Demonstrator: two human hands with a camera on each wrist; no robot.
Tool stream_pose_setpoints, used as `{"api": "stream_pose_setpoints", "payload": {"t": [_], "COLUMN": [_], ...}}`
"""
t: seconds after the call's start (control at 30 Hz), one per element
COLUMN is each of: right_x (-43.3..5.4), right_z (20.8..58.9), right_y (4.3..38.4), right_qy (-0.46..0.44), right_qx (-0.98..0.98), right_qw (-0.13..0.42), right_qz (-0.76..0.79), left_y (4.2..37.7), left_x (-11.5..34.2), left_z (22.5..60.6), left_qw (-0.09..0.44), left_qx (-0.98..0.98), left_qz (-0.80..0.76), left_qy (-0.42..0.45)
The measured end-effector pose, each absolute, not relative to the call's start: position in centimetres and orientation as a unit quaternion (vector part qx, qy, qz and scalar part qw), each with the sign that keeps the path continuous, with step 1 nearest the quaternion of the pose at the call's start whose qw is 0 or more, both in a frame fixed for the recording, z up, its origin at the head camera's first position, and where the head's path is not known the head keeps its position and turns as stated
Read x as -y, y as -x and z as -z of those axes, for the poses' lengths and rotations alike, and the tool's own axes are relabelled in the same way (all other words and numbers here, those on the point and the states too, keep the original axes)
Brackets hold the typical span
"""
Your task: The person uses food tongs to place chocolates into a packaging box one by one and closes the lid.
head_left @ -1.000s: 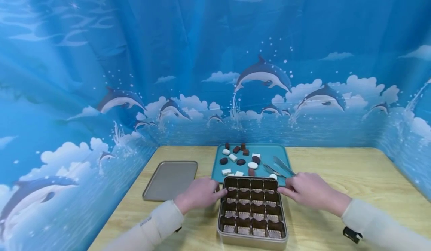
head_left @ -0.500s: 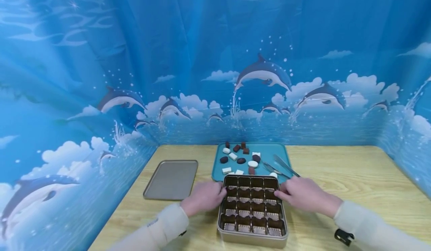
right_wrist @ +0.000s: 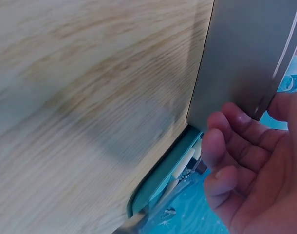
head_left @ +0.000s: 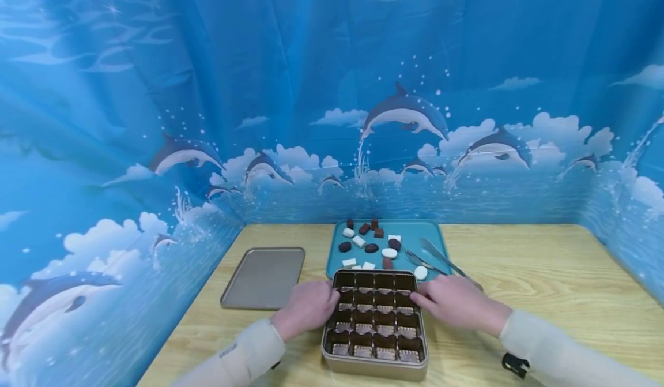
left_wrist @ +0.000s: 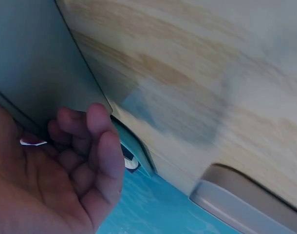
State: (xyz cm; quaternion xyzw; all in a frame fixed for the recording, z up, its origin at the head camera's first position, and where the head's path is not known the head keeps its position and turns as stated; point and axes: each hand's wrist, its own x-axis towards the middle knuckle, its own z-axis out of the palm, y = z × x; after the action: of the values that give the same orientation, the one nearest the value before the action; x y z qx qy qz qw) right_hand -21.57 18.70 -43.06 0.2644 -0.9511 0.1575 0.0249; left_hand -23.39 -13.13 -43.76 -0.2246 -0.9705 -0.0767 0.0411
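Observation:
A bronze-coloured metal tin stands on the wooden table, fitted with a brown plastic divider insert of several square compartments. My left hand grips its left side near the far corner, thumb over the rim. On the opposite side my right hand holds it the same way. In the left wrist view, the fingers curl beside the tin's wall. The right wrist view shows curled fingertips against the tin's other wall.
Behind the tin lies a teal tray with several dark, brown and white chocolate-like pieces. Tongs and a knife-like utensil lie toward its right side, partly behind the right hand. A flat metal lid rests at the left.
Both hands have closed in on the tin's sides, and the tin has shifted left along with them. More of the utensil and a white piece on the tray now show.

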Motion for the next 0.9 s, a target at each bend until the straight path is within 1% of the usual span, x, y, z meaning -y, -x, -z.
{"api": "stream_pose_setpoints", "payload": {"t": [0.23, 0.33, 0.4, 0.53, 0.57, 0.63, 0.7, 0.9], "right_x": [-17.8, -18.0, -18.4, -19.8, -20.1, -20.9, -21.5, -22.3], "right_z": [43.2, 43.0, 42.9, 42.6, 42.5, 42.4, 42.3, 42.6], "right_y": [21.9, 22.0, 22.1, 22.9, 23.2, 23.8, 24.2, 25.1], "right_qy": [-0.272, -0.264, -0.255, -0.225, -0.218, -0.202, -0.189, -0.151], "right_qx": [0.945, 0.948, 0.951, 0.957, 0.958, 0.962, 0.967, 0.981], "right_qw": [0.008, 0.022, 0.049, 0.124, 0.136, 0.143, 0.129, 0.042], "right_qz": [-0.183, -0.178, -0.169, -0.138, -0.129, -0.116, -0.110, -0.112], "left_y": [23.5, 23.4, 23.3, 23.3, 23.3, 23.4, 23.4, 23.3], "left_x": [13.9, 13.9, 13.8, 13.6, 13.6, 13.6, 13.6, 13.7], "left_z": [43.8, 43.9, 43.9, 44.1, 44.2, 44.3, 44.3, 44.5], "left_qw": [0.025, 0.025, 0.032, 0.048, 0.055, 0.059, 0.062, 0.078], "left_qx": [0.974, 0.975, 0.976, 0.978, 0.978, 0.977, 0.977, 0.974], "left_qz": [0.099, 0.102, 0.095, 0.072, 0.067, 0.061, 0.056, 0.044], "left_qy": [0.203, 0.196, 0.192, 0.190, 0.192, 0.194, 0.197, 0.210]}}
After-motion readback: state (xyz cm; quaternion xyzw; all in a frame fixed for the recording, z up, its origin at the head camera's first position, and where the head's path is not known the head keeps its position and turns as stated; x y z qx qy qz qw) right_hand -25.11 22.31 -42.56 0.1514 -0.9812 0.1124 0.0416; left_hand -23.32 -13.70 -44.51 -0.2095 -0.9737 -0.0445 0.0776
